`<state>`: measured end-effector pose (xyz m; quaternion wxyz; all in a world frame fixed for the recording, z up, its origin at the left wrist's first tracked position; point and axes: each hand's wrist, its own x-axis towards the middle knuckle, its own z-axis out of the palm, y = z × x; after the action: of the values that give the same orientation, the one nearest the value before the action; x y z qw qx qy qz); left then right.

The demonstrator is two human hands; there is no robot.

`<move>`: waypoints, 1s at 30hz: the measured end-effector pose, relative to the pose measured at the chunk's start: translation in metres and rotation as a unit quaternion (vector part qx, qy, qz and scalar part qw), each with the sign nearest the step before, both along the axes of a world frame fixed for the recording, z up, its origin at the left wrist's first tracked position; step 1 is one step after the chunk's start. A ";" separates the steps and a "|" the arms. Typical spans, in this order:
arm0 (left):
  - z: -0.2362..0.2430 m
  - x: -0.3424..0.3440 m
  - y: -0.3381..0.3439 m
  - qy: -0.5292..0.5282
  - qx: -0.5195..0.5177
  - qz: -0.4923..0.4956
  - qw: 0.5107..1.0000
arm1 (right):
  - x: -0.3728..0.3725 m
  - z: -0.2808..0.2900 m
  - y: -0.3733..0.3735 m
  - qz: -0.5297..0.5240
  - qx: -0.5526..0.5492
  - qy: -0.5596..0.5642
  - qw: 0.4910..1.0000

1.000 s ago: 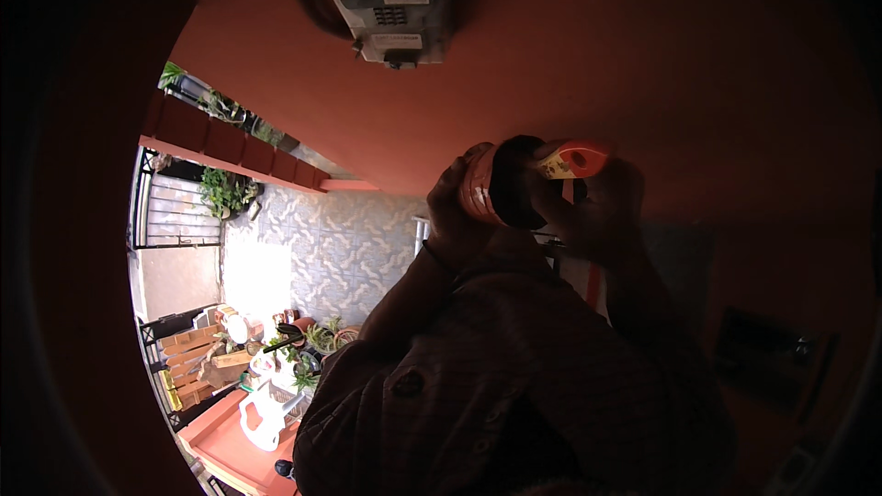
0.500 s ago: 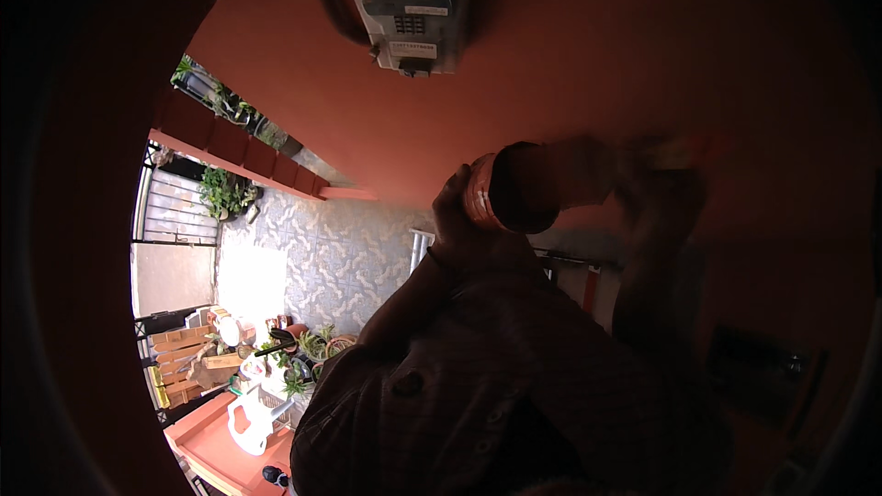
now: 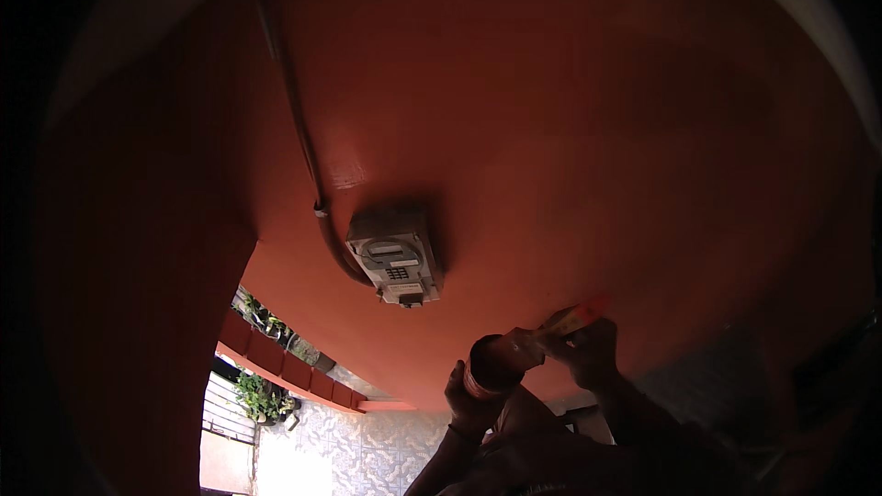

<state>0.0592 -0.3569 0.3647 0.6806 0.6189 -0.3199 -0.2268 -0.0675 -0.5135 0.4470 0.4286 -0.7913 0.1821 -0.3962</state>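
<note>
"Paintbrush, flat, with a yellow-and-red handle (image 3: pixel 567 319): which hand has it?"
"Right hand (image 3: pixel 595 354), gripping the handle; the long axis slants left from that grip"
"And the reddish cylindrical can (image 3: pixel 475 381)?"
"Just left of that grip, clasped in the left hand (image 3: pixel 467 409), its dark mouth facing the brush's broad end; whether they touch, I can't tell"

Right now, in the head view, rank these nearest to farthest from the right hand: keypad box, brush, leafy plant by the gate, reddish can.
1. Brush, held in the right hand.
2. Reddish can, left of the brush, in the left hand.
3. Keypad box, up and left on the wall.
4. Leafy plant, far lower left.
</note>
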 end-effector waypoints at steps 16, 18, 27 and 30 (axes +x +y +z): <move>-0.051 0.015 -0.008 0.486 -0.205 -0.147 0.837 | -0.003 -0.005 -0.001 0.093 0.069 -0.130 0.985; -0.050 0.016 -0.010 0.480 -0.200 -0.144 0.842 | -0.002 -0.012 -0.005 0.075 -0.005 -0.133 0.988; -0.056 0.020 -0.003 0.527 -0.263 -0.188 0.786 | 0.004 -0.003 0.007 0.117 0.084 -0.182 0.973; -0.020 0.008 -0.001 0.308 -0.115 -0.106 0.939 | 0.002 -0.010 0.001 0.096 0.080 -0.177 0.976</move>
<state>0.0672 -0.3578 0.3451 0.7845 0.3989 -0.1824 -0.4383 -0.0654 -0.5130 0.4365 0.5518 -0.6857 0.0576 -0.4712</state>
